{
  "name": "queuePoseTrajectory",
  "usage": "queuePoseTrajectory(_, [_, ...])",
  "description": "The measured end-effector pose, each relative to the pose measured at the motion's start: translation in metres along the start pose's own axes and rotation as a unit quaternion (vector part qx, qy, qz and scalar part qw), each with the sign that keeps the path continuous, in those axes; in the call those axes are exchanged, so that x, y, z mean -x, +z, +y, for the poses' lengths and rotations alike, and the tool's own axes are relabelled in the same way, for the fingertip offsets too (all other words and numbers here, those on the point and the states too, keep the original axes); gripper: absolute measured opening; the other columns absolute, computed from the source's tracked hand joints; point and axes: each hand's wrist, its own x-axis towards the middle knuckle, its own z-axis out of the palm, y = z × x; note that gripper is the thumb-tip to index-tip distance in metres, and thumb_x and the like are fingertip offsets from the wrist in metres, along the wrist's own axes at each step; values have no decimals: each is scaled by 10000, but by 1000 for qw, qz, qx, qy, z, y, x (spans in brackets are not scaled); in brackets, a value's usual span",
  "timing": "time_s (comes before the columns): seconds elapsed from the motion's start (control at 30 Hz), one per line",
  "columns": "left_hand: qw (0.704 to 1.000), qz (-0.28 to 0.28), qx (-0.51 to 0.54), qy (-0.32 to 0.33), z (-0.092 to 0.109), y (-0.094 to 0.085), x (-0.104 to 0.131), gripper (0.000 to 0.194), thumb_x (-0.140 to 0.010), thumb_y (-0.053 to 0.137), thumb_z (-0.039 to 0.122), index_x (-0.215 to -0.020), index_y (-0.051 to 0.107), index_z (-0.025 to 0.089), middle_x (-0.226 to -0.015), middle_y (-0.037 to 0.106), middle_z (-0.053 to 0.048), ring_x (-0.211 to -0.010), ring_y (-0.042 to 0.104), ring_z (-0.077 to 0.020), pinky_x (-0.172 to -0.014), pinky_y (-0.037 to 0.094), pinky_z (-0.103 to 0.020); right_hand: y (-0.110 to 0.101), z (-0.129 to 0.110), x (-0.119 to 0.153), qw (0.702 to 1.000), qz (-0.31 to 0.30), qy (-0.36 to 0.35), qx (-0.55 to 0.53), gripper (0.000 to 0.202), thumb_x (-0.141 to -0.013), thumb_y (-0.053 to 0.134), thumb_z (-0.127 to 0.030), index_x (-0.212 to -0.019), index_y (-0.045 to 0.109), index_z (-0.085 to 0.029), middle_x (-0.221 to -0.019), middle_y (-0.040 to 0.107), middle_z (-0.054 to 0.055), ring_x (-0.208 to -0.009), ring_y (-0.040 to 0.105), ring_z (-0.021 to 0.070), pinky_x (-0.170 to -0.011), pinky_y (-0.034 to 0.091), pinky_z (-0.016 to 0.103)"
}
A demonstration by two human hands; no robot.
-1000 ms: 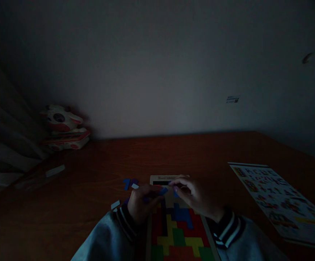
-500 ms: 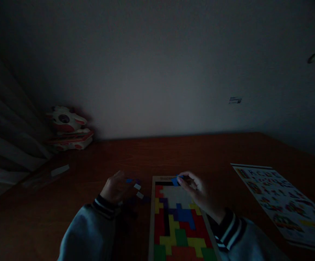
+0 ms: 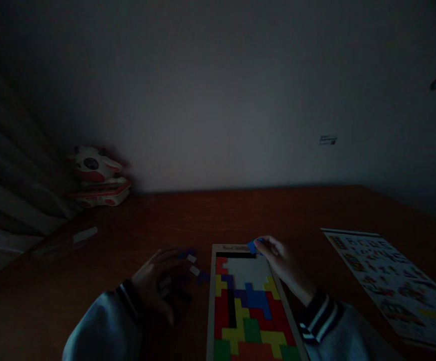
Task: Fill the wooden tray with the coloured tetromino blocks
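Note:
A wooden puzzle tray (image 3: 211, 301) lies in front of me, with red, yellow, green, blue, purple and orange pieces fitted in its lower part. Its upper part shows a pale bare area. Over the tray's top right corner, my right hand (image 3: 283, 263) pinches a blue piece (image 3: 253, 246) between thumb and fingers. To the left of the tray my left hand (image 3: 156, 283) is spread low over the table, fingers apart. Loose pieces lie by its fingers: a white piece (image 3: 194, 271), a purple piece (image 3: 203, 277) and several dark ones, hard to make out.
A printed sheet (image 3: 394, 281) with colourful pictures lies on the table (image 3: 240, 210) at the right. A cow-shaped toy (image 3: 97, 175) stands at the back left beside a curtain (image 3: 11, 200). A small pale strip (image 3: 85, 234) lies nearer at the left.
My left hand has come down and nearer, its fingers now spread wider. My right hand has shifted slightly right with the blue piece, showing more of the tray's top edge.

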Motion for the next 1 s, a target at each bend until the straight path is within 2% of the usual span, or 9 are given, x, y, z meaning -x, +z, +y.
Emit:
queuePoseTrajectory(0.13, [997,36,9,73,12,2,17,886,-527,764,684,-1289,536,294,-1285,597,-114,-1174,531,-334,-990,391,-477,-1,3,-2,1000,-2,-1,6,375,-738,656,-563,-850,654,-205,-825,708,50,-811,659,245,-714,500,336])
queuePoseTrajectory(0.27, [996,49,-37,66,34,11,34,479,-770,653,567,-1161,645,289,-1185,668,-85,-1091,583,-299,-895,455,-443,-1,5,-2,1000,-3,-3,-5,349,-754,647,-544,-851,641,-209,-808,697,36,-783,656,232,-687,498,325])
queuePoseTrajectory(0.37, [993,58,-70,69,42,19,41,319,-902,551,416,-1178,645,288,-1153,691,-62,-1093,588,-275,-883,466,-425,-1,4,-2,1000,-2,5,-1,355,-760,640,-549,-863,637,-210,-809,695,38,-784,657,233,-677,497,324])
queuePoseTrajectory(0.5, [993,86,-49,71,41,25,39,248,-929,547,307,-1147,662,280,-1106,709,-51,-1023,636,-219,-875,497,-364,-2,-1,-2,1000,3,3,-6,389,-731,657,-575,-856,651,-206,-833,707,58,-810,662,249,-696,500,338])
queuePoseTrajectory(0.67, [993,91,-50,61,42,25,31,269,-890,610,326,-1147,661,265,-1024,719,-58,-948,662,-207,-860,525,-339,-2,-7,-2,1000,18,-6,-18,410,-693,690,-585,-827,662,-198,-829,712,66,-828,658,257,-723,498,346])
queuePoseTrajectory(0.77, [995,80,-34,50,45,22,27,248,-883,621,312,-1120,670,258,-1001,709,-62,-909,662,-205,-831,535,-342,-3,-6,-3,999,24,-10,-27,416,-687,693,-589,-816,659,-195,-810,711,60,-813,659,251,-714,498,338])
queuePoseTrajectory(0.83, [996,59,-20,70,47,21,25,253,-892,607,306,-1132,663,250,-1012,702,-73,-900,659,-210,-830,534,-361,-5,-4,-4,999,28,-13,-32,414,-686,696,-585,-824,661,-196,-814,712,58,-814,659,246,-717,495,334])
queuePoseTrajectory(0.9, [995,46,-6,89,45,20,25,286,-899,593,322,-1169,645,242,-1041,695,-93,-917,656,-223,-842,528,-386,-6,-2,-5,999,33,-16,-36,411,-680,703,-579,-830,664,-198,-824,714,58,-819,657,242,-725,492,333])
queuePoseTrajectory(1.0, [995,49,2,83,39,22,27,271,-923,556,305,-1178,637,263,-1083,687,-91,-970,651,-230,-870,522,-402,-7,-2,-6,998,35,-16,-41,398,-683,706,-568,-831,668,-201,-833,716,55,-822,659,236,-729,493,332])
